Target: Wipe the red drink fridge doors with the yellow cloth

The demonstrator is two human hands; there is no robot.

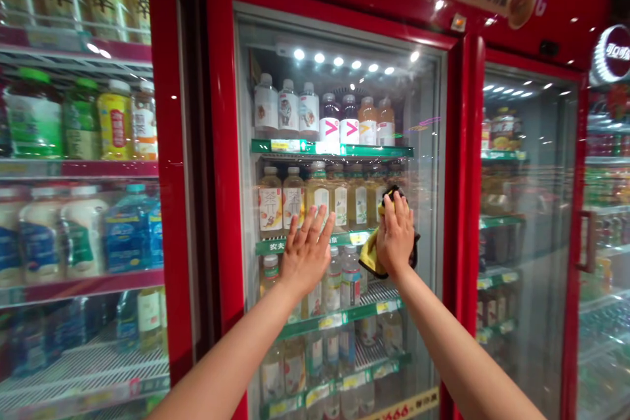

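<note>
Fingers fanned wide, the left hand (308,249) is raised palm-forward at the glass door (424,144) of a red drinks cooler (224,164); from the head view I can't tell whether it touches the pane. Apart from it, the right hand (395,233) lies flat, fingers nearly straight and close together, over a yellow cloth (373,256) with black edging. That cloth sits between palm and glass, in front of the second row of bottles, poking out past the fingertips and to the left of the wrist.

Behind the pane, bottles (348,121) stand on green-fronted shelves (331,148) under a row of small lamps (338,62). To the left, another cabinet (81,168) holds more drinks; to the right are a second glass door (546,210) with a red handle (586,243) and a round lit sign (613,52).
</note>
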